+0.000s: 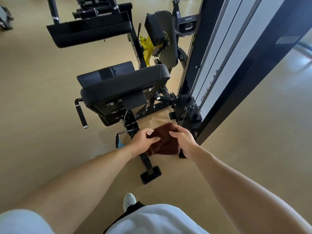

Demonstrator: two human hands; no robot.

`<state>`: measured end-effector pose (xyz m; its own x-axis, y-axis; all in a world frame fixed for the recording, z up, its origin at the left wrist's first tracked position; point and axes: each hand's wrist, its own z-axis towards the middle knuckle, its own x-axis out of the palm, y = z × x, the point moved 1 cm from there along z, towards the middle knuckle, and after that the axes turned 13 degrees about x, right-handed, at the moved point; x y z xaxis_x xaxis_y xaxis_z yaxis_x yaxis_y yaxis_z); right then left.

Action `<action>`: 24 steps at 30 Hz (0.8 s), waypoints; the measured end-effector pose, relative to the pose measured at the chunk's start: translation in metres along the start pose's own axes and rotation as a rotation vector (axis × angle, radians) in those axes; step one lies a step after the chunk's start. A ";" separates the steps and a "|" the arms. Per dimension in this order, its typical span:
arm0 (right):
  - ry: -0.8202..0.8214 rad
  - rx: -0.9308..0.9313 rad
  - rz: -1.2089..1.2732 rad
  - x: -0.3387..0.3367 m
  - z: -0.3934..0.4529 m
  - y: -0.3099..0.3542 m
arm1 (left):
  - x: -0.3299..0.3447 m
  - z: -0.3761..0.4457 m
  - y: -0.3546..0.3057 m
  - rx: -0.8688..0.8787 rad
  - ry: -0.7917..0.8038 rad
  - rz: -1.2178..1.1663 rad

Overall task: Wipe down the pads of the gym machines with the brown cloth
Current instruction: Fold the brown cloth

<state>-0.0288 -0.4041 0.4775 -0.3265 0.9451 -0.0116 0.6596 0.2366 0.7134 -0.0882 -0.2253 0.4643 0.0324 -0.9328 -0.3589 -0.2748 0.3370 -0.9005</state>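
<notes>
Brown cloth (164, 141) — held in the air between both hands, in front of the person and above the tan floor (42, 98), just short of the near end of the black gym machine. From left to right: a black handle (81, 114) with a silver tip sticks out from the left side of the machine, below the edge of the large black seat pad (121, 85), which is tilted and seen partly from underneath, with bolts and brackets showing. Farther back on the left, a second long black pad (89, 31) hangs on a black frame. Left hand (143, 141) grips the left edge of the cloth, its fingers curled round the fabric and the thumb laid across the front; a pale tag (150, 131) shows at the top corner beside the knuckles. Below the hands runs the machine's black base rail, ending in a flat foot (150, 174) on the floor. Right hand (183, 141) pinches the right side of the cloth, fingers bent together over the upper edge. Behind the seat, a yellow bracket (148, 46) joins a smaller black pad (154, 29) — both well apart from the cloth. At far right, a tall black tower (228, 65) with white panels and thin cables rises from the floor. A grey shoe (129, 200) shows at the bottom centre.
</notes>
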 end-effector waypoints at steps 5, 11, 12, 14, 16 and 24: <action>-0.080 -0.077 -0.084 0.004 0.004 -0.006 | -0.015 0.009 0.001 -0.009 0.023 0.091; -0.199 -0.077 -0.100 0.018 0.007 -0.010 | -0.018 0.004 0.015 -0.180 0.049 0.136; -0.220 -0.073 -0.093 0.020 0.007 -0.012 | -0.017 0.004 0.015 -0.187 0.033 0.133; -0.273 -0.058 -0.097 0.027 0.006 -0.013 | -0.013 0.003 0.013 -0.221 -0.005 0.062; -0.297 -0.029 -0.120 0.033 0.002 -0.013 | -0.007 0.002 0.006 -0.305 -0.076 -0.073; -0.155 -0.047 -0.377 0.062 -0.006 -0.018 | -0.007 0.006 -0.016 -0.442 -0.281 -0.295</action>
<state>-0.0648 -0.3512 0.4680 -0.4313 0.8179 -0.3808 0.4805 0.5655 0.6703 -0.0780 -0.2231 0.4799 0.4040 -0.8892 -0.2147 -0.5871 -0.0721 -0.8063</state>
